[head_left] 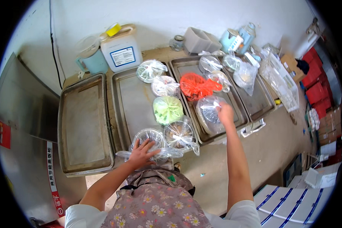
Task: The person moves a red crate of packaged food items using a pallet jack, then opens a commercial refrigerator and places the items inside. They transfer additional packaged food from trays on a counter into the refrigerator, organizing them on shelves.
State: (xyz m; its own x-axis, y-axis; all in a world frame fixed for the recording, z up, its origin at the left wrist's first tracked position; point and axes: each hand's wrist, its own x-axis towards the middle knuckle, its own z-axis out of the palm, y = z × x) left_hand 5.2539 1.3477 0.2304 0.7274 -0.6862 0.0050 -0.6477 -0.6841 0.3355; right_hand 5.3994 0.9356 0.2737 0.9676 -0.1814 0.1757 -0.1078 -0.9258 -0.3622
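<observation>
My left hand (142, 152) lies with fingers spread on a bowl wrapped in clear plastic (151, 135), at the near edge of a metal tray (131, 102). My right hand (225, 113) is closed on the gathered top of a clear plastic bag (207, 118) that covers a round container with dark contents, on the tray to the right (233, 99). Between the hands sits a bagged bowl of brownish food (178, 133). Behind it are a light green bag (168, 110), a clear-bagged bowl (165, 86) and a red bag (193, 86).
An unoccupied metal tray (85, 125) lies at the left, beside a steel cabinet (30, 110). Along the wall stand a white jug with a yellow cap (121, 49), a blue pitcher (93, 60) and grey bins (201, 40). A white plastic crate (279, 81) is at the right.
</observation>
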